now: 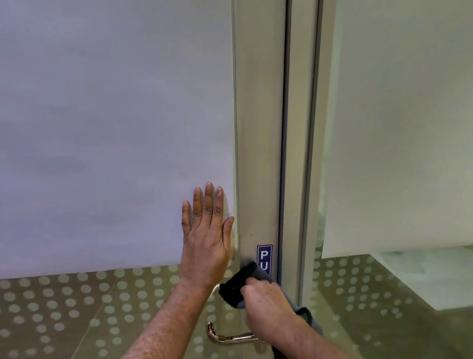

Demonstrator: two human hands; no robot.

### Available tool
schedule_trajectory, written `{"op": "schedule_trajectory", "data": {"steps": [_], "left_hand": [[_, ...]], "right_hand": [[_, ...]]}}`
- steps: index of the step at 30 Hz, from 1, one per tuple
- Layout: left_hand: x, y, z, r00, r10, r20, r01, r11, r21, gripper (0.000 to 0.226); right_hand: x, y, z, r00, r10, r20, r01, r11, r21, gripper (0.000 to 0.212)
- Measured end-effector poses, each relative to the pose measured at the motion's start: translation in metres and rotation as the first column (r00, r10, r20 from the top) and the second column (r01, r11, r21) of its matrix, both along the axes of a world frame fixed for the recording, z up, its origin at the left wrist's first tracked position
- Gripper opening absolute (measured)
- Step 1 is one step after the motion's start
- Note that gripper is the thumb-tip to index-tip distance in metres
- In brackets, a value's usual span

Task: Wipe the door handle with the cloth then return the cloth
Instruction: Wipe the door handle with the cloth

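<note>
A shiny metal door handle point(225, 337) sticks out to the left from the door's pale metal frame point(258, 148), low in the view. Just above it my right hand point(265, 305) grips a dark grey cloth point(238, 283) with a green edge, pressed against the frame beside a second handle piece point(215, 287) that peeks out at the cloth's left. The cloth's tail hangs down behind my wrist. My left hand point(207, 236) lies flat on the frosted glass, fingers spread upward, holding nothing.
A blue sign point(265, 258) with white letters is stuck on the frame, partly covered by the cloth. Frosted glass panels point(95, 120) fill the door and the right side; below them runs dotted glass point(55, 309). A dark gap point(290, 117) separates door and jamb.
</note>
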State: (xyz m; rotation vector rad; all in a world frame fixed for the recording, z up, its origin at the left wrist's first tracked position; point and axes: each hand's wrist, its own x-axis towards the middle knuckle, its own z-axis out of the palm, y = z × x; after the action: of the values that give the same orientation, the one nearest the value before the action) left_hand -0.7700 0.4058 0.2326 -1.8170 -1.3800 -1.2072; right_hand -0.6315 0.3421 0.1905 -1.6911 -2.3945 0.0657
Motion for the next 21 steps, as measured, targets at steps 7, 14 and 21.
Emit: {"op": "schedule_trajectory", "data": {"steps": [7,14,21], "left_hand": [[-0.001,-0.005,0.001,1.0,0.015,-0.02,-0.015,1.0,-0.019,0.06],[-0.001,-0.002,0.0,1.0,0.015,-0.018,-0.015,1.0,-0.006,0.06],[-0.001,0.003,-0.001,1.0,0.01,-0.015,-0.01,1.0,-0.004,0.061]], "right_hand": [[0.058,-0.03,0.0,0.874,-0.1,-0.475,-0.036,0.963,-0.268,0.02],[0.101,-0.063,0.0,0.374,-0.161,-0.913,0.05,0.987,-0.153,0.022],[0.071,-0.055,-0.058,0.726,-0.171,-0.666,0.28,0.958,0.061,0.029]]}}
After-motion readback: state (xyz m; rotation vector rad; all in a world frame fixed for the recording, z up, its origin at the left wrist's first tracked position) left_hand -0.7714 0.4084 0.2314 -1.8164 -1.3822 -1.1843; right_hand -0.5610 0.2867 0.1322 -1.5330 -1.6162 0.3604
